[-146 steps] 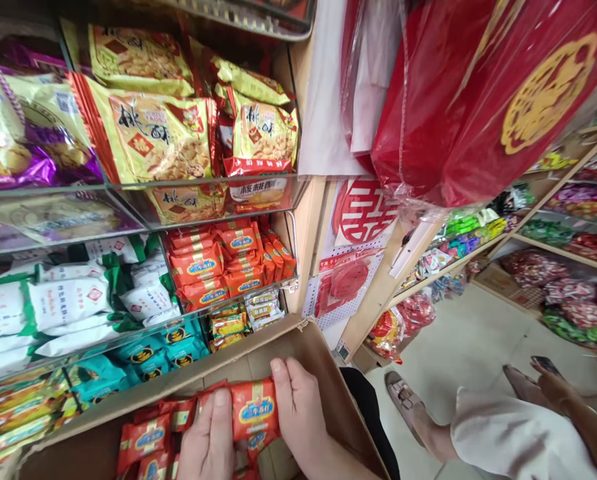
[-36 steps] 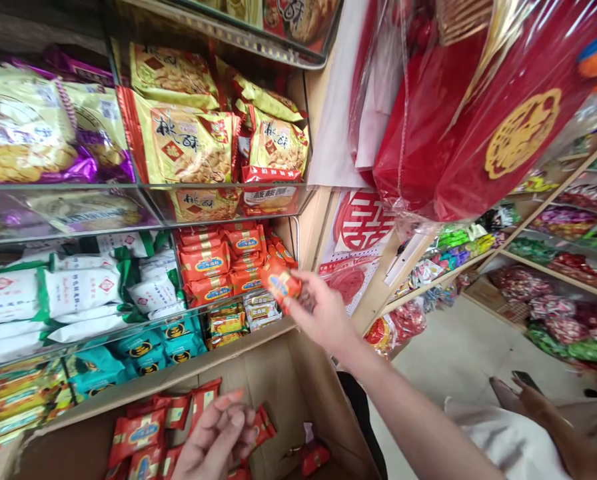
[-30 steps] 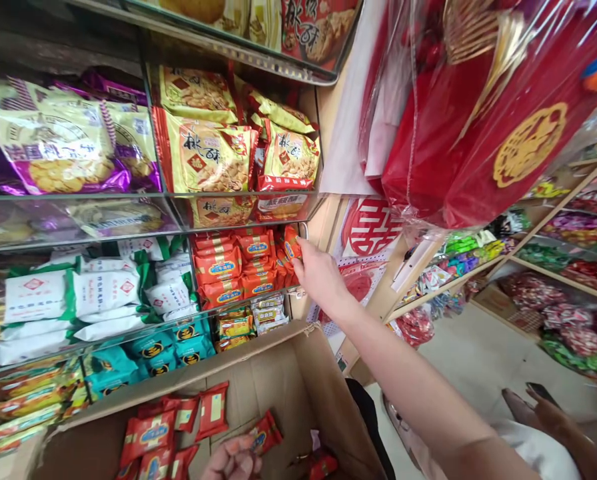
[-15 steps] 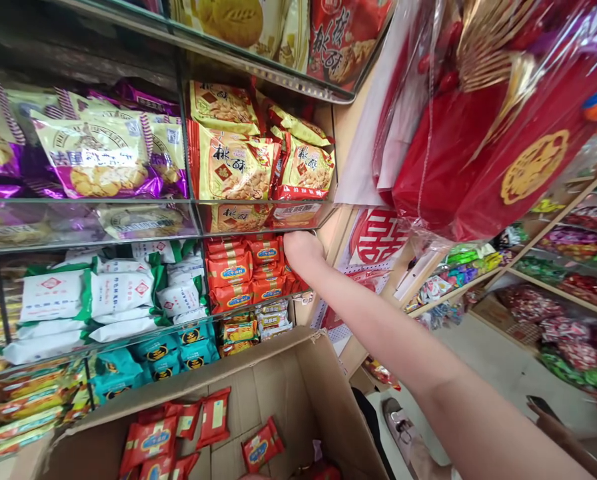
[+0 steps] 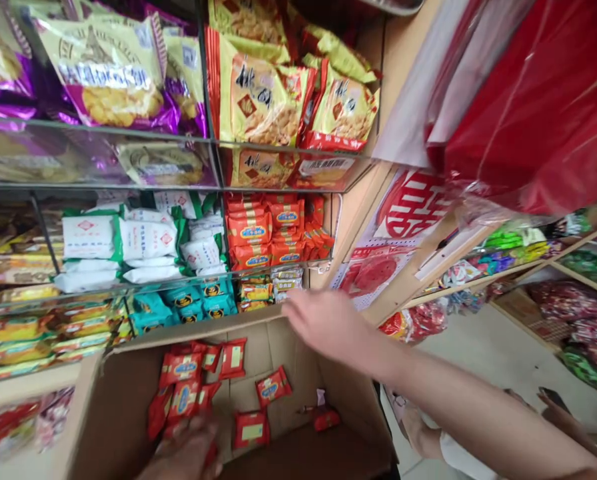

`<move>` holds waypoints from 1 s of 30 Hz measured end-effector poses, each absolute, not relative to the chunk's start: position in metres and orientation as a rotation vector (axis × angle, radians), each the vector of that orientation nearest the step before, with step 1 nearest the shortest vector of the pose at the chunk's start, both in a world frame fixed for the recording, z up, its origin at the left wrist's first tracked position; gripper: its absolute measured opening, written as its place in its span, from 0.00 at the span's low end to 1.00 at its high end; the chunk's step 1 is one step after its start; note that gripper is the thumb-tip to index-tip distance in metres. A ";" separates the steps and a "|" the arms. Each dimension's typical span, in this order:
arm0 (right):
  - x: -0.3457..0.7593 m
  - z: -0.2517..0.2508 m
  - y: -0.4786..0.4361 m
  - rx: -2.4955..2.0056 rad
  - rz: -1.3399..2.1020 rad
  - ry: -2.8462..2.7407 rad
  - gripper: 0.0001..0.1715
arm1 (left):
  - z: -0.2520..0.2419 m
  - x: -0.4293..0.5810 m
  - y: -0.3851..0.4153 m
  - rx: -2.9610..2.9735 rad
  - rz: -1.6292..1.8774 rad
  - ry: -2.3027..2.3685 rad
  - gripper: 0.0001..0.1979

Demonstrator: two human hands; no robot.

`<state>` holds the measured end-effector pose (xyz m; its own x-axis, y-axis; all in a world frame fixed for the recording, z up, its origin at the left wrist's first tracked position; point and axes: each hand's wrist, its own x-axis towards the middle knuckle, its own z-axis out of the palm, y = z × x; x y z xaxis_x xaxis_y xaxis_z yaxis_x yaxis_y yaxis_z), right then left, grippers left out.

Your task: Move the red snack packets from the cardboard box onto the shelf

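My right hand (image 5: 323,327) is above the far right edge of the cardboard box (image 5: 348,407). Its fingers look curled inward and nothing shows in them. Down in the box, at the lower left, my left hand (image 5: 188,450) is smeared by motion. It is at a heap of small red snack packets (image 5: 183,367), and some red shows beside its fingers; whether it grips a packet is unclear. More red packets (image 5: 273,387) lie loose on the box floor. Matching red packets (image 5: 251,230) stand stacked in a shelf compartment beyond the box.
White-and-green packets (image 5: 148,237) sit left of the red stack, with teal packets (image 5: 193,303) below. Yellow cookie bags (image 5: 263,93) fill the shelf above, behind a clear front lip (image 5: 168,160). Red plastic-wrapped goods (image 5: 528,133) hang at right. Another person's leg (image 5: 421,430) shows at lower right.
My right hand has come out from the red packets' shelf compartment, down to the box edge. My left hand now shows in the box. The view has shifted downward, showing more of the box's inside.
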<state>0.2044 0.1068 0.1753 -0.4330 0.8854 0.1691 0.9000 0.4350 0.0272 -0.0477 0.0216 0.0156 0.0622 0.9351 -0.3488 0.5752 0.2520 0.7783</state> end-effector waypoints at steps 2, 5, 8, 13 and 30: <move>0.196 0.127 0.088 -1.392 0.271 -2.831 0.16 | 0.015 -0.049 0.029 1.692 0.302 1.745 0.21; 0.179 0.053 0.087 -1.475 0.673 -3.002 0.25 | 0.013 -0.040 0.051 2.155 -0.039 1.892 0.30; 0.163 0.002 0.101 -1.670 0.659 -2.958 0.32 | 0.011 -0.037 0.081 2.124 -0.100 2.106 0.27; 0.157 -0.033 0.101 -1.653 0.574 -2.917 0.19 | -0.002 -0.045 0.101 1.988 -0.093 2.145 0.21; 0.179 -0.010 0.113 -1.651 1.145 -2.527 0.21 | -0.017 -0.040 0.097 1.558 0.457 1.758 0.20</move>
<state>0.1788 0.1128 -0.0096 -0.4742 0.7684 -0.4297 0.8297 0.2267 -0.5101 -0.0397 0.0973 -0.0173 0.0018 0.9587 -0.2843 0.6987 0.2022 0.6863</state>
